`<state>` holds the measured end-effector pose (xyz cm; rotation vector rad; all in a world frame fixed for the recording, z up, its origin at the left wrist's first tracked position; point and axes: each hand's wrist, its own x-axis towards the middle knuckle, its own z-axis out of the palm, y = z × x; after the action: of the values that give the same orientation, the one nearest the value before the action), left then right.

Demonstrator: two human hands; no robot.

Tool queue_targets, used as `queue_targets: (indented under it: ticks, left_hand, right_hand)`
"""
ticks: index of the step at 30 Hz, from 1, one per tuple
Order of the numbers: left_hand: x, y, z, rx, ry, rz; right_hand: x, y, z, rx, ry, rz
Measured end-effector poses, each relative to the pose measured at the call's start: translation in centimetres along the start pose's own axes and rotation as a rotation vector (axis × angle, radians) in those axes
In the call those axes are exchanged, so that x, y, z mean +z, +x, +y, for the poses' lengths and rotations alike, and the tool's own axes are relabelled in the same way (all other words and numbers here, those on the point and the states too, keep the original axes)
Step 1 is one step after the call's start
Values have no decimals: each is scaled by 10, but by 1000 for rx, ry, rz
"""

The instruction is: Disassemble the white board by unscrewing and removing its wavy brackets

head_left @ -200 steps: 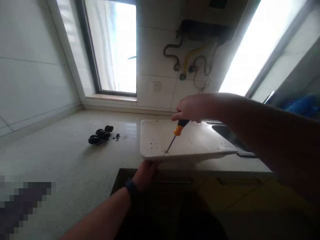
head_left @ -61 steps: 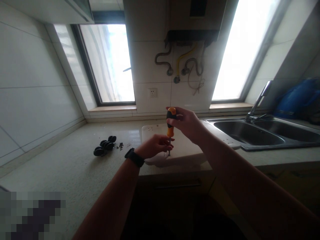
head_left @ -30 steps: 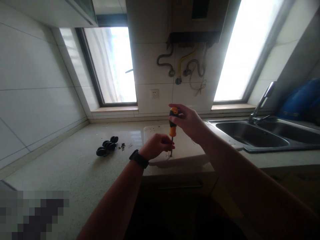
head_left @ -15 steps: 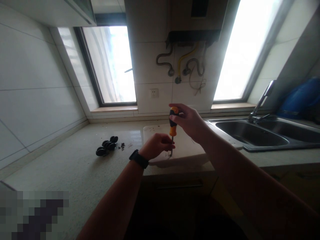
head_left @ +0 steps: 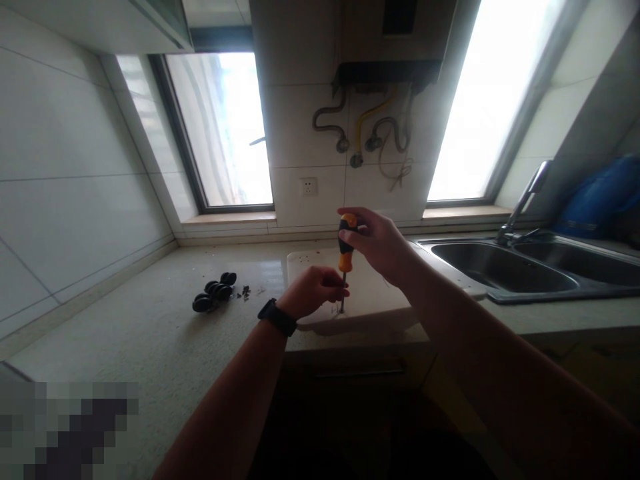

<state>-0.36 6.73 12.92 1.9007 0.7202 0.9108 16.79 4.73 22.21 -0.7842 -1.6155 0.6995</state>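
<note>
Right hand (head_left: 374,239) grips near-upright screwdriver (head_left: 345,261), left hand (head_left: 316,290) lower, pinching shaft (head_left: 343,305)

The left hand (head_left: 315,291), at the near edge of the white board (head_left: 373,297) in the earliest view, is now above it at the frame's middle, fingers around the shaft of the screwdriver (head_left: 345,261). That tool, earlier slanted, stands nearly upright. The right hand (head_left: 377,241) has gone from over the handle to its right side. The sink (head_left: 540,297), then mostly hidden by the forearm, shows at right; a cabinet (head_left: 125,27) has entered upper left.
</note>
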Motion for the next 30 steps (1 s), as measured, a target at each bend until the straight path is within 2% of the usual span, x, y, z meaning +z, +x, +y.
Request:
queue_targets:
  ticks: [8, 13, 15, 18, 25, 30]
  left_hand:
    - [-4, -2, 2, -17, -15, -52]
    - [-8, -5, 4, -33, -19, -181]
    - [-7, -5, 3, -56, -28, -192]
    - [-4, -4, 1, -67, -17, -145]
    - [2, -3, 5, -28, 66, -44]
    - [5, -4, 9, -32, 109, 17]
  right_hand:
    - [0, -1, 2, 17, 44, 1]
    - [3, -3, -4, 37, 147, -76]
    - [4, -4, -6, 61, 186, -93]
    - [5, -5, -8, 51, 164, -93]
    - [1, -7, -1, -66, -213, -81]
    - [0, -7, 6, -3, -78, -71]
